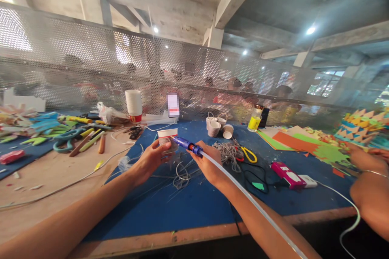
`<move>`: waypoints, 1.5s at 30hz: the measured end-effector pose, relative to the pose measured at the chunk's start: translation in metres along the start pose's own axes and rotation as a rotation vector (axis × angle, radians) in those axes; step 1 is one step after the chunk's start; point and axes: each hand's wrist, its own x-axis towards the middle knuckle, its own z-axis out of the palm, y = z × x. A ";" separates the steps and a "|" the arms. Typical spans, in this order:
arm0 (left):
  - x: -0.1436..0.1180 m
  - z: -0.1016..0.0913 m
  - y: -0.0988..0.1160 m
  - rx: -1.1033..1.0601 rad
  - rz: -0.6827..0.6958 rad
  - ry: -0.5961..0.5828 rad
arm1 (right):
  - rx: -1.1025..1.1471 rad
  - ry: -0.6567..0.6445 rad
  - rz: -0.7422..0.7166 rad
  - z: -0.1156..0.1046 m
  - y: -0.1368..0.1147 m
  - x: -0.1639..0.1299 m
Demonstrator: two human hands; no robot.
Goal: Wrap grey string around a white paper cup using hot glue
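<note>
My left hand holds a white paper cup with a red rim band just above the blue table mat. My right hand grips a blue glue gun with a long translucent glue stick trailing back over my forearm. The gun's tip touches the cup's side. Grey cord hangs loosely from the cup down to the mat, and a larger tangle of grey cord lies just right of my right hand.
Three small cord-wrapped cups, yellow scissors, a yellow-labelled bottle, coloured paper sheets and a pink box lie to the right. A stack of cups and tools sit left. Another person's arm rests at right.
</note>
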 end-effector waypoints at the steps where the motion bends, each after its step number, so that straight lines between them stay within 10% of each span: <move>1: 0.000 0.000 0.000 -0.004 -0.002 -0.007 | 0.000 0.002 0.000 0.000 0.000 0.000; 45: -0.003 0.000 0.004 -0.056 0.004 -0.044 | -0.004 0.019 0.017 0.000 0.002 0.000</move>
